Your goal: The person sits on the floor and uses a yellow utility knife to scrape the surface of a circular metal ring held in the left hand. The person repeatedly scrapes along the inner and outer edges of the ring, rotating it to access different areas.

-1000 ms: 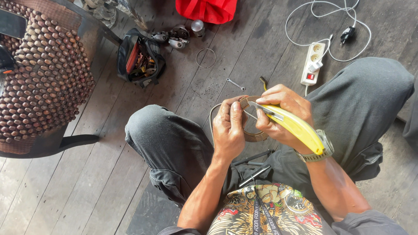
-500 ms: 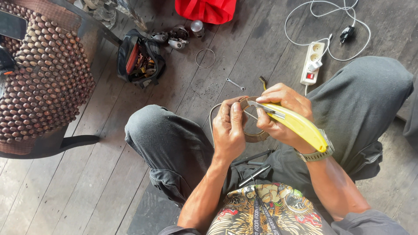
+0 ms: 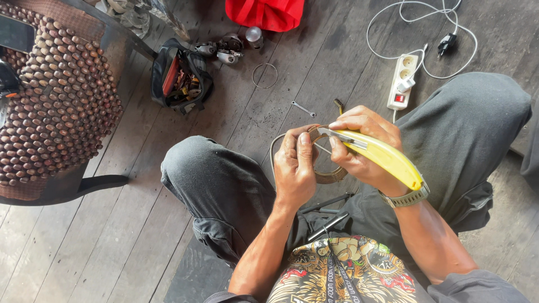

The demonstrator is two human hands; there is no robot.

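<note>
The person sits on a wooden floor (image 3: 140, 224) with knees apart. The right hand (image 3: 362, 143) is clenched around a yellow-handled knife (image 3: 382, 156), its blade lying against a brown ring-shaped band (image 3: 328, 174). The left hand (image 3: 295, 165) pinches the band's upper edge, holding it between the knees above the floor. Near the floor's far edge lie a white power strip (image 3: 401, 81), a small spanner (image 3: 303, 108), a wire ring (image 3: 264, 75) and an open black tool bag (image 3: 181, 76).

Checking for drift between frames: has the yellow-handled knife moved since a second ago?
No. The yellow-handled knife in the right hand sits at the same spot relative to the white power strip as before.
</note>
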